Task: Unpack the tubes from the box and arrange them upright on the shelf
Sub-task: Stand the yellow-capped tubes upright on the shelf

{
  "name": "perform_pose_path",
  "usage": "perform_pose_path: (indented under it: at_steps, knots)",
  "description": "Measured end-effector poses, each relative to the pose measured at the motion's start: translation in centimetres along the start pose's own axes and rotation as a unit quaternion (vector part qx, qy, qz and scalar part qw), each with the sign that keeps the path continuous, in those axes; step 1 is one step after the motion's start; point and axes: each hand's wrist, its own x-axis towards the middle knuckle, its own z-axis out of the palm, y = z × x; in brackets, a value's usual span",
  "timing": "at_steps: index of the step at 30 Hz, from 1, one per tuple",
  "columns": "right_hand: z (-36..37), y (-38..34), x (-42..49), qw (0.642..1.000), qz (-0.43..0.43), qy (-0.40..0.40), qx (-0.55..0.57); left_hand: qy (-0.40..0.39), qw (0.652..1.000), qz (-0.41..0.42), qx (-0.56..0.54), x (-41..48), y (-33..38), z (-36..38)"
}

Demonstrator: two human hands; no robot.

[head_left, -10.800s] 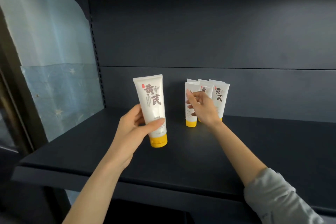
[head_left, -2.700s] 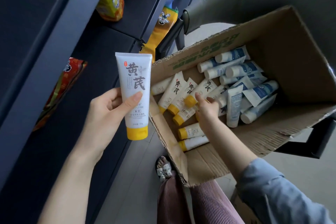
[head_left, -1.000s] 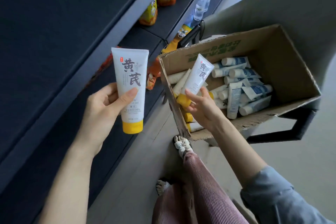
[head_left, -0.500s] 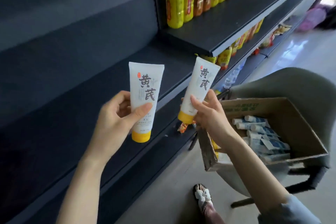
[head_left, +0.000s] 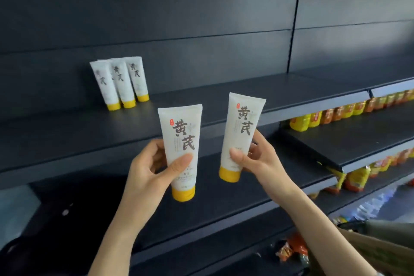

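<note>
Head view: left hand (head_left: 147, 170) and right hand (head_left: 259, 160) each grip 黄芪-lettered tubes (head_left: 182, 139).

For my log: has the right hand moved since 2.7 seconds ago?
Yes: the right hand rose from far below the shelf up to its front, holding a tube.

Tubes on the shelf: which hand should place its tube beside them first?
Probably left. The left hand holds the left tube cap-down, nearer the standing tubes; the right hand and right tube are farther off.
</note>
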Motion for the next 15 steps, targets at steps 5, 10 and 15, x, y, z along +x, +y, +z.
perform_pose_path:
  at_steps: [5,10,15]
  knots:
    - [4.9,-1.5,3.2,0.997,-0.014,-0.071,0.011,0.086,0.996,0.015,0.021,-1.2,2.8,-5.5]
    - [8.3,-2.2,6.8,0.993,-0.014,-0.111,0.037,0.143,0.988,0.020,0.060,-1.7,4.5,-9.6]
    - [9.9,-2.7,11.6,0.990,-0.027,-0.119,0.065,0.188,0.978,0.035,0.079,-0.2,5.6,-11.8]
